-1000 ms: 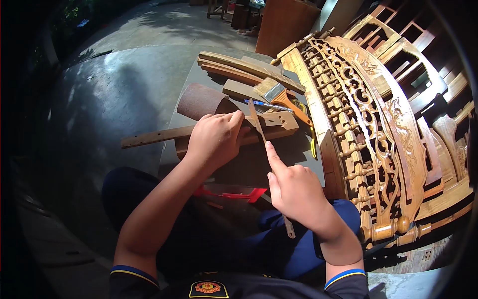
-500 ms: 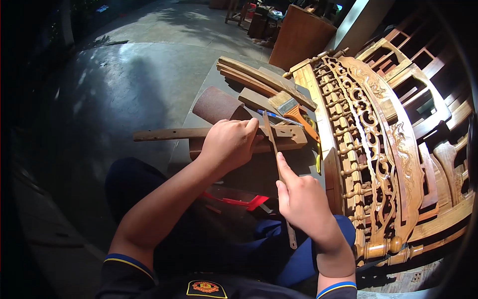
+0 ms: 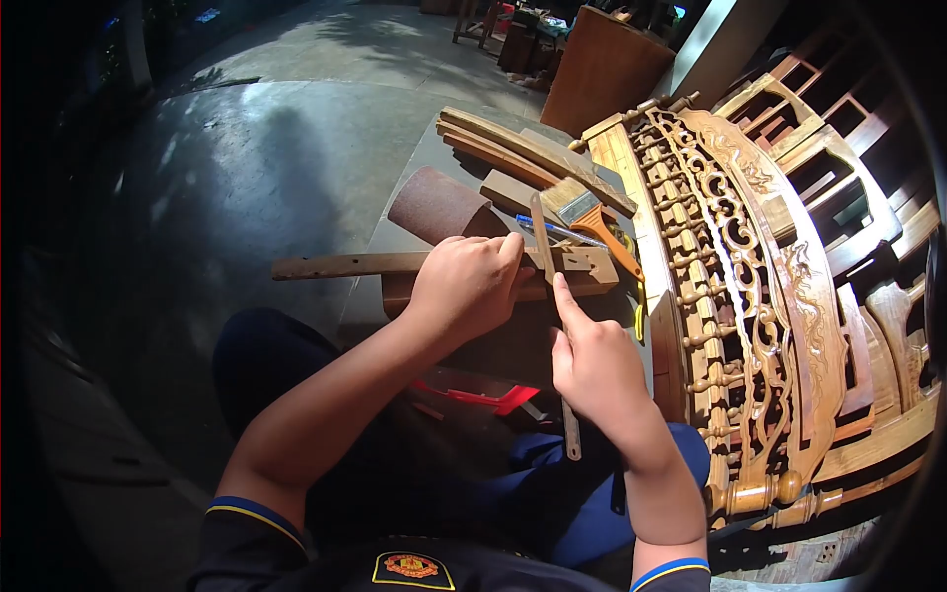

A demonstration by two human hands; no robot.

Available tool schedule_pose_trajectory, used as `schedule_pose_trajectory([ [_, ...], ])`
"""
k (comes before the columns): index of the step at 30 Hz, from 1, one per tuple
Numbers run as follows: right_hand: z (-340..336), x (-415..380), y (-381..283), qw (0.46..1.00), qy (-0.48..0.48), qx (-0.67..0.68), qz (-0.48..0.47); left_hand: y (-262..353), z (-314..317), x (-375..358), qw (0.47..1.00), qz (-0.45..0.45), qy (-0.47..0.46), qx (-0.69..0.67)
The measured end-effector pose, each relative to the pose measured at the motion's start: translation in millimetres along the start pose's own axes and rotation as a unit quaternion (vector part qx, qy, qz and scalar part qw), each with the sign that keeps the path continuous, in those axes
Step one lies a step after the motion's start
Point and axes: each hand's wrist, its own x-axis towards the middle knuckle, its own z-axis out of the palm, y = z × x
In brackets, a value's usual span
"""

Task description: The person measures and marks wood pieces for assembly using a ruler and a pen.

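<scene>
My left hand (image 3: 470, 284) is closed round a long wooden strip (image 3: 335, 265) with small holes, which lies across a wooden block (image 3: 400, 288). My fingers hide the middle of the strip. In my right hand (image 3: 602, 365) is a long, narrow flat file (image 3: 542, 232), its index finger stretched along it. The file's upper part crosses the strip just right of my left hand. Its lower end, with a small hole, sticks out below my right hand.
A curled sheet of brown sandpaper (image 3: 434, 205), a paintbrush (image 3: 592, 215), a blue pen (image 3: 526, 223) and wooden pieces (image 3: 523, 148) lie on the grey work surface. A carved wooden panel (image 3: 730, 266) stands at right. Something red (image 3: 513, 399) is below my hands.
My right hand has pushed the file forward, so its top end reaches further past the strip. My left hand keeps its hold on the strip. The whole view has shifted slightly.
</scene>
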Motion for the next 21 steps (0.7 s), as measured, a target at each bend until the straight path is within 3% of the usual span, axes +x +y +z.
schedule_pose_trajectory([
  [2, 4.0, 5.5, 4.7, 1.000, 0.013, 0.028, -0.009, 1.9, 0.9, 0.7, 1.000, -0.003, 0.006, 0.002],
  [7, -32.6, -31.6, -15.3, 0.997, -0.042, -0.061, -0.022, 1.2, 0.0, 1.2, 1.000, -0.009, 0.004, 0.006],
  [9, -33.6, -29.3, -12.5, 0.999, -0.039, 0.003, -0.020, 0.6, 0.7, 0.9, 1.000, -0.013, -0.005, -0.004],
  [16, -30.4, -25.3, -8.4, 0.999, -0.024, -0.013, -0.033, 1.2, 0.0, 2.0, 1.000, -0.011, 0.004, 0.012],
  [21, -45.1, -35.5, -2.7, 0.998, -0.022, 0.051, -0.043, 0.8, 0.9, 2.6, 1.000, -0.011, 0.009, 0.023],
])
